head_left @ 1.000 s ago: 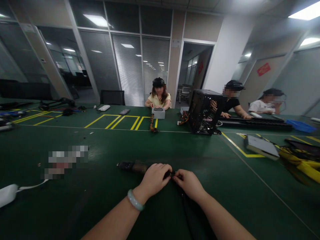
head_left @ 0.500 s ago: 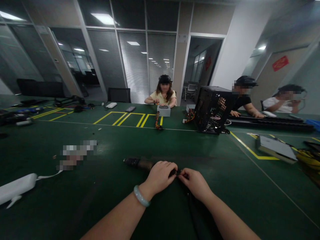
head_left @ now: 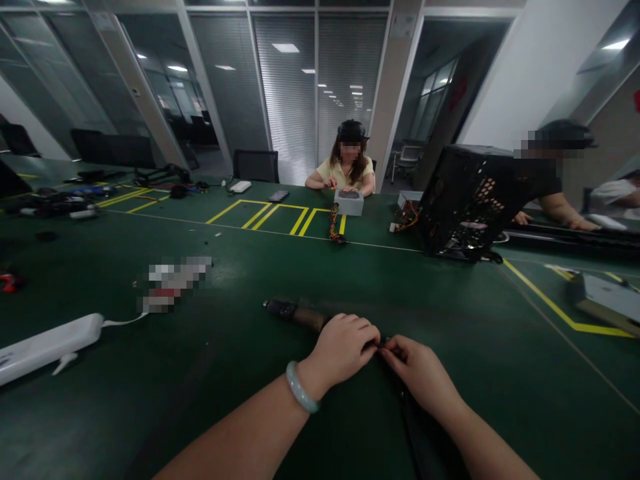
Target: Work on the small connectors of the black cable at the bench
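Observation:
A slim dark tool that looks like an electric screwdriver [head_left: 307, 319] lies on the green table, its small metal tip and black collar pointing left. My left hand [head_left: 345, 343], with a pale green bangle [head_left: 301, 390] at the wrist, is closed around its right end. Right beside it, my right hand [head_left: 417, 367] pinches a small dark piece at that end with thumb and fingertips. From there a black cord [head_left: 403, 395] seems to run down toward the table's near edge. Fingers hide the joint between tool and cord.
A white power strip [head_left: 55, 347] lies at left beside a blurred-out item [head_left: 175, 283]. Across the table a person handles a grey power supply [head_left: 349, 202] with bundled wires. A black computer case [head_left: 465, 203] stands right of it; a grey metal box [head_left: 607, 303] lies farther right.
The view has tilted down and turned left, so everything appears shifted. Both hands keep nearly the same hold at the tool's right end.

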Motion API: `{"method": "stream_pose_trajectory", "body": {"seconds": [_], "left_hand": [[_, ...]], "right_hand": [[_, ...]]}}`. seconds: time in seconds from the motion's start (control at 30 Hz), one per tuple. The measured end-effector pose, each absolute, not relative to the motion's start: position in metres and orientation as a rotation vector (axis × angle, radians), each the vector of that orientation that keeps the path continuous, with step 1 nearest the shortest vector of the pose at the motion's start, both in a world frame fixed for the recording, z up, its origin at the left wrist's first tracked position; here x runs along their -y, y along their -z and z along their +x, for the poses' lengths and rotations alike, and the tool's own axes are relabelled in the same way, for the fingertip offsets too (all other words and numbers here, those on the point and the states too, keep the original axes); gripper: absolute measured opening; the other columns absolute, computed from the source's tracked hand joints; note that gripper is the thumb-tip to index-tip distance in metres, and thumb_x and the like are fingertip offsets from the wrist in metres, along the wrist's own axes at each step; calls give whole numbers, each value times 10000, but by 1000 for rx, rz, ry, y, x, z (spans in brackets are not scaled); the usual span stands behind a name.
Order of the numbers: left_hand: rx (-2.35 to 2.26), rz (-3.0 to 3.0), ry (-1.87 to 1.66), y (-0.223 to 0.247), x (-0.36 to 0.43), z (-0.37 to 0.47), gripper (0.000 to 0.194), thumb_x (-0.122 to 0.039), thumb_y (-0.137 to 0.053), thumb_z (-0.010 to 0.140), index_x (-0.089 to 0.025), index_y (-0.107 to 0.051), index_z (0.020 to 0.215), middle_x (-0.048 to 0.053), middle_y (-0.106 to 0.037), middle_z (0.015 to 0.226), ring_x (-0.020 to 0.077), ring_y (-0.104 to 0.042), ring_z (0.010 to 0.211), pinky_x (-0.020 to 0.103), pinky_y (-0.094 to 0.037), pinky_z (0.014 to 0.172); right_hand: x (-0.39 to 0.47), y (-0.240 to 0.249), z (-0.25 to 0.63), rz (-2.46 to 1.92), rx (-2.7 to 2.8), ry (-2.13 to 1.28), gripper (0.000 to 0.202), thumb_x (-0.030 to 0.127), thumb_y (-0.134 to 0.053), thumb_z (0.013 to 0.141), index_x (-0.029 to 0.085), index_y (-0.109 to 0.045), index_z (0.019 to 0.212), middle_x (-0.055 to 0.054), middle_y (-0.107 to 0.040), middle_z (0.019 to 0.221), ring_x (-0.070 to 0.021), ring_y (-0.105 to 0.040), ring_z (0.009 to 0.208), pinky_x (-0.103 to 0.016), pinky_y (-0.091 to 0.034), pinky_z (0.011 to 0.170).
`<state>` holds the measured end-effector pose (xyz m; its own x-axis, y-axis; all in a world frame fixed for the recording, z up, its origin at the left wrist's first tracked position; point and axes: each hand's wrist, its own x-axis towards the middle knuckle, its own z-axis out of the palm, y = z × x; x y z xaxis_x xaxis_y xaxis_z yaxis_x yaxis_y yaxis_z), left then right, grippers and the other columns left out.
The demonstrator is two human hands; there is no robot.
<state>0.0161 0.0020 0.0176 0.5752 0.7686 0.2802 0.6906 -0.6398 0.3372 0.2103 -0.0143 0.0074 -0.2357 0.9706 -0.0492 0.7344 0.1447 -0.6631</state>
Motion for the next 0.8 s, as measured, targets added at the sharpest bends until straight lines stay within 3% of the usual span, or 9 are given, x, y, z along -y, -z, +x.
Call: {"method": "stream_pose_trajectory", "body": {"seconds": [0.8], "left_hand": [[-1236, 2536, -501, -16, -14, 14, 91, -310, -585, 922, -227, -586, 961, -5, -628, 941, 185, -565, 926, 339, -387, 817]], "right_hand": [[6, 9, 216, -1683, 2082, -928, 229, 418, -509, 907, 253, -642, 821, -26, -690, 809, -195, -633, 734, -250, -457, 659]]}}
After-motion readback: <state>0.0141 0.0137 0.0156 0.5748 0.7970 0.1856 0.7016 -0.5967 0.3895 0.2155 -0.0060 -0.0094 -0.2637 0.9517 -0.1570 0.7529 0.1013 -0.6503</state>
